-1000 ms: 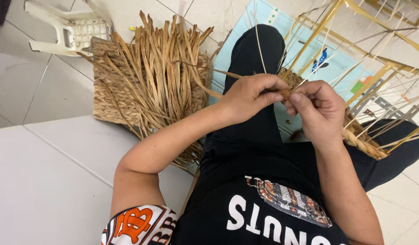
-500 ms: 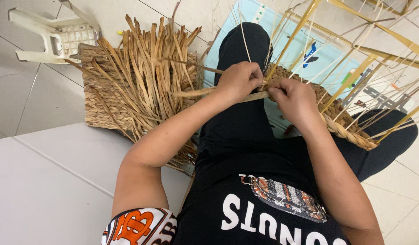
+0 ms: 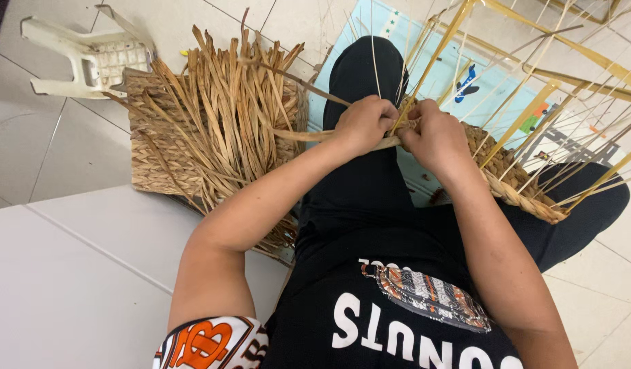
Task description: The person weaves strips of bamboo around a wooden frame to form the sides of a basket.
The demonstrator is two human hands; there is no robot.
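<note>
Both the left hand (image 3: 362, 123) and right hand (image 3: 432, 137) are clenched on a flat straw strand (image 3: 309, 135) running between their fingers. Beyond the right fingers, the woven basket (image 3: 514, 179) has a finished base (bare upright stakes (image 3: 534, 109) remain unwoven).

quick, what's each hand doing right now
Left hand: closed on a flat dried straw strand.
Right hand: closed, pinching the same strand against the woven basket edge.
</note>
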